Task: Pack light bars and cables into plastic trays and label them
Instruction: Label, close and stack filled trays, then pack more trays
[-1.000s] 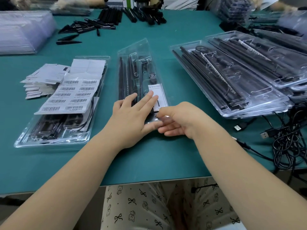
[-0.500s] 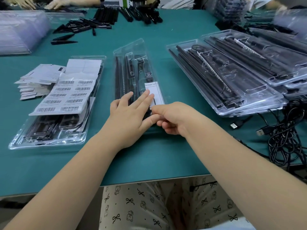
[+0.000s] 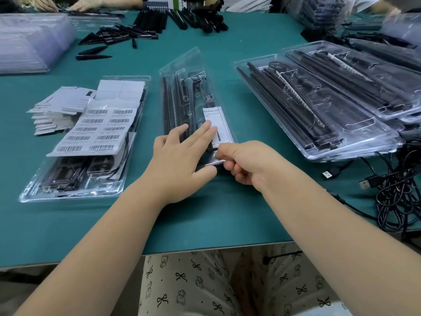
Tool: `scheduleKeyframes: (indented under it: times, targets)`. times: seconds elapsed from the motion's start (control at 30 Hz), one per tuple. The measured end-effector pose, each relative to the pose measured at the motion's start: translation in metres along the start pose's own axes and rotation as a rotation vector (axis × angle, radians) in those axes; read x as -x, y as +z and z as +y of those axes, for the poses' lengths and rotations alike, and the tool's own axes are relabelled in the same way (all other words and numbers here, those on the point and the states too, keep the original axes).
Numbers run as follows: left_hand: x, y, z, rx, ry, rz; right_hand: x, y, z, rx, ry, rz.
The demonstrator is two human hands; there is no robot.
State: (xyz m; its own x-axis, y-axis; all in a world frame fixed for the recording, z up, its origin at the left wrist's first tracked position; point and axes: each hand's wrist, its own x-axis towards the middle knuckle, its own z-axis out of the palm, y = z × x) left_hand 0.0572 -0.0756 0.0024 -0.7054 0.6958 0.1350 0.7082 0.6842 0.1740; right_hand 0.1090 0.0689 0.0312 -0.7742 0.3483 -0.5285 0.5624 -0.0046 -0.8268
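Observation:
A clear plastic tray (image 3: 182, 65) with black light bars (image 3: 169, 103) lies lengthwise in the middle of the green table. A white label (image 3: 218, 119) sits on its near right part. My left hand (image 3: 180, 160) lies flat on the tray's near end, fingers straight and spread toward the label. My right hand (image 3: 246, 163) is curled at the tray's near right corner and pinches its edge with thumb and fingertips.
A packed tray (image 3: 75, 192) at the left carries a barcode label sheet (image 3: 95, 131); a stack of cards (image 3: 57, 108) lies beside it. Stacked filled trays (image 3: 319, 106) stand right, tangled USB cables (image 3: 391, 190) near right. Loose black bars (image 3: 145, 26) and empty trays (image 3: 29, 42) lie far back.
My right hand has slid slightly toward me along the tray's near right corner and now pinches its edge. My left hand stays flat on the tray.

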Motion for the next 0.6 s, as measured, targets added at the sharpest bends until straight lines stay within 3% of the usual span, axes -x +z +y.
scheduleKeyframes:
  times: [0.37,0.53,0.6]
  targets:
    - [-0.002,0.002,0.002,-0.1,-0.027,-0.023,-0.004,-0.001,0.005,0.074,-0.069,-0.025]
    - [-0.003,-0.001,0.004,-0.16,-0.022,-0.029,-0.004,-0.009,0.002,0.528,-0.113,-0.155]
    - [0.0,0.0,0.004,-0.198,-0.01,-0.04,-0.005,-0.013,0.0,0.766,-0.122,-0.115]
